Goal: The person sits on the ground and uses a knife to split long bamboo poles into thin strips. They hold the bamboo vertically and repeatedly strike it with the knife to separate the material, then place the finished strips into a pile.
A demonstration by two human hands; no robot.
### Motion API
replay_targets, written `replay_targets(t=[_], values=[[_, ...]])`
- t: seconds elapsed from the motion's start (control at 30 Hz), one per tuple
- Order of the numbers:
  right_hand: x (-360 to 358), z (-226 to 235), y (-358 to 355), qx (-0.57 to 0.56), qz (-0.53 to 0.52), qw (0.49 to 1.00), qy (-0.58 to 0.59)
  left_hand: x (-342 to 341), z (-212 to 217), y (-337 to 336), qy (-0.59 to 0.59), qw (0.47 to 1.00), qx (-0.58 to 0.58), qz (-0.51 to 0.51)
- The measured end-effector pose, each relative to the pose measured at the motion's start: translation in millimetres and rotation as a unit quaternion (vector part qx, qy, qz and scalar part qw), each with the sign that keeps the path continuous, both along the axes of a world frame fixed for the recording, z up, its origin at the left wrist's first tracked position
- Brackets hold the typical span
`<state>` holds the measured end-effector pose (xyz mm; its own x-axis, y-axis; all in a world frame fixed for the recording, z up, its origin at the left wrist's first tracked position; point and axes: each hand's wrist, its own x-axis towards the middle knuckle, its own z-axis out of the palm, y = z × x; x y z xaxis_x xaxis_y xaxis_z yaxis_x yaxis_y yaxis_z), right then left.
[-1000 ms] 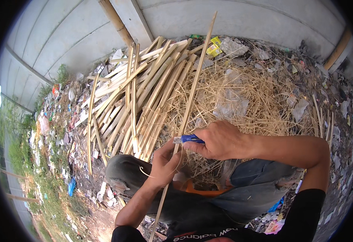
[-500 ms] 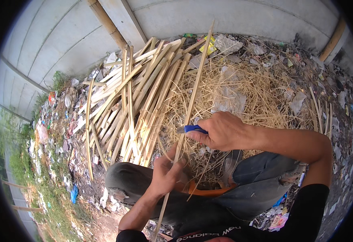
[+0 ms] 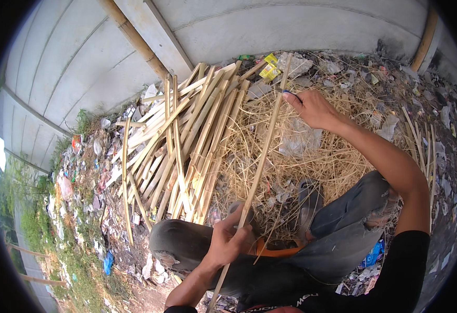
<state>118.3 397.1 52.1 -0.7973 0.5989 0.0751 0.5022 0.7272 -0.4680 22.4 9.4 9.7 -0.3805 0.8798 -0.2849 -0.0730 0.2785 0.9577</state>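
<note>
Pile (image 3: 180,151) to your left: loose, crossed lengths. A wide swing of the strip (image 3: 264,157) could knock it, as the two lie close. Shavings (image 3: 338,151) spread beneath your right forearm; a dropped blade could get lost in that tangle.

Strip slants up and away from your lap, between pile and right arm. Left hand (image 3: 227,244) grasps it low down, thumb along it; with no other firm hold apparent, the far stretch could bend or roll if pushed sideways. Right hand (image 3: 314,108) is closed round the tool (image 3: 289,93), near the strip's far end. A pull toward you that overruns could reach your left fingers, which sit right in line. Tool's edge too small to make out: can't tell if it bites. Wrong tilt could make it dig or skip.

Look of the strip: long, narrow, pale tan, nearly straight; near end runs past your left hand. Surface detail unclear.
</note>
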Motion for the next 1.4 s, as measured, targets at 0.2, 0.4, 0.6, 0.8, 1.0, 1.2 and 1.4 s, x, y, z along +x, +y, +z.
replay_targets(t=[0.2,0.4,0.6,0.8,1.0,1.2,1.4], values=[[16,4,-122,-0.042,0.238,0.969,-0.054,-6,11,28,-0.073,0.997,0.018,0.024],[-14,-8,-45,-0.086,0.065,0.993,0.047,3,6,-5,0.012,1.000,0.007,0.018],[116,-55,187,0.036,-0.364,0.928,0.073,12,-14,-67,-0.001,0.992,0.066,-0.106],[108,-9,137,-0.092,-0.325,0.903,0.265,0,16,-21,-0.143,0.989,0.018,-0.041],[32,68,-32,0.025,0.061,0.990,0.127,-11,34,26,-0.174,0.984,0.044,0.014],[18,49,-123,-0.055,0.234,0.970,0.020,-4,37,51,-0.068,0.997,0.025,-0.015],[15,12,-138,-0.005,0.273,0.960,0.054,0,33,57,-0.032,0.999,-0.013,-0.014]])
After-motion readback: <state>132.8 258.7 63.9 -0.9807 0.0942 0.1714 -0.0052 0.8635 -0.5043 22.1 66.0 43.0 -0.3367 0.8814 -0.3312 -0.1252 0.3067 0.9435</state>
